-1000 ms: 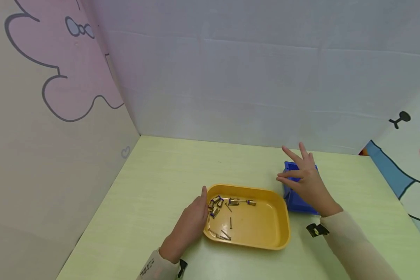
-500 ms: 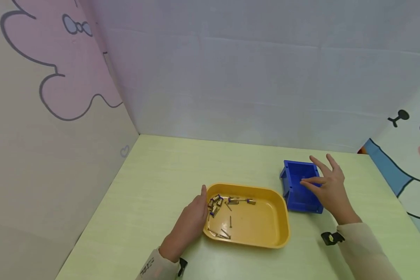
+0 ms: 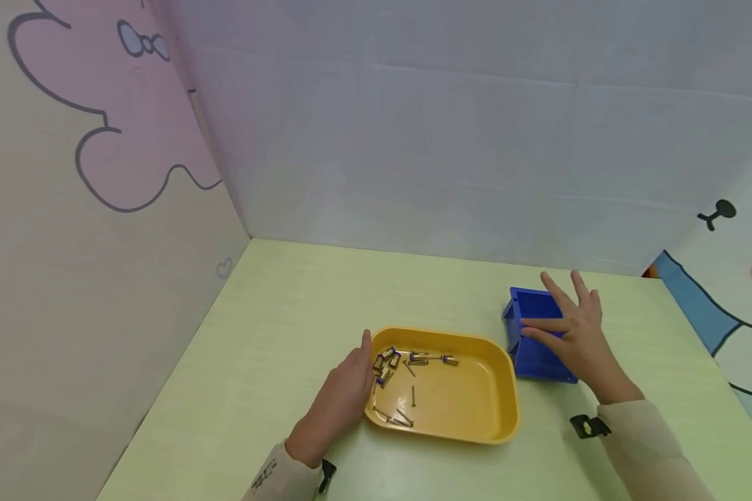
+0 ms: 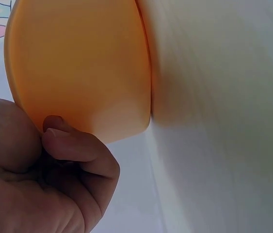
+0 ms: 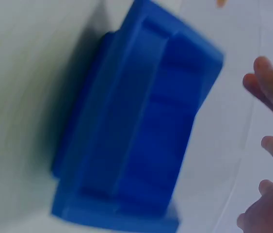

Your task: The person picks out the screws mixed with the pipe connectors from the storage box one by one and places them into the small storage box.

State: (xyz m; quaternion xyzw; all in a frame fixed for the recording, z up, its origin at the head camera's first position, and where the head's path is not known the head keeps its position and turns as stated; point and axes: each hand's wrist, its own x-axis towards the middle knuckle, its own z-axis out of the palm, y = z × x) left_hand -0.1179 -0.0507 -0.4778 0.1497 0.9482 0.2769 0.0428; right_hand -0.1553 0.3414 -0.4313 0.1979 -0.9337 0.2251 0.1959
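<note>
My left hand [image 3: 341, 390] grips the left end of a yellow tray [image 3: 457, 410], its thumb along the rim. In the left wrist view, curled fingers [image 4: 83, 150] press against the tray's outer wall. Inside the tray, brass fittings with blue ends [image 3: 386, 365] lie bunched at the left. Several screws [image 3: 413, 396] lie loose, and another brass fitting [image 3: 451, 360] is near the back wall. My right hand [image 3: 583, 341] hovers over a blue bin [image 3: 539, 365], thumb and index finger slightly apart, with nothing seen between them. The hand hides part of the bin's inside.
The blue bin stands just right of the tray, on a pale yellow-green table [image 3: 276, 327]. A plain pale wall [image 3: 413, 153] rises behind the table's back edge. Cartoon-printed panels stand on the left [image 3: 131, 278] and right.
My right hand first moved right over the blue bin with thumb and index finger together, then slightly back left, and those fingertips have parted. The left hand and tray have stayed put.
</note>
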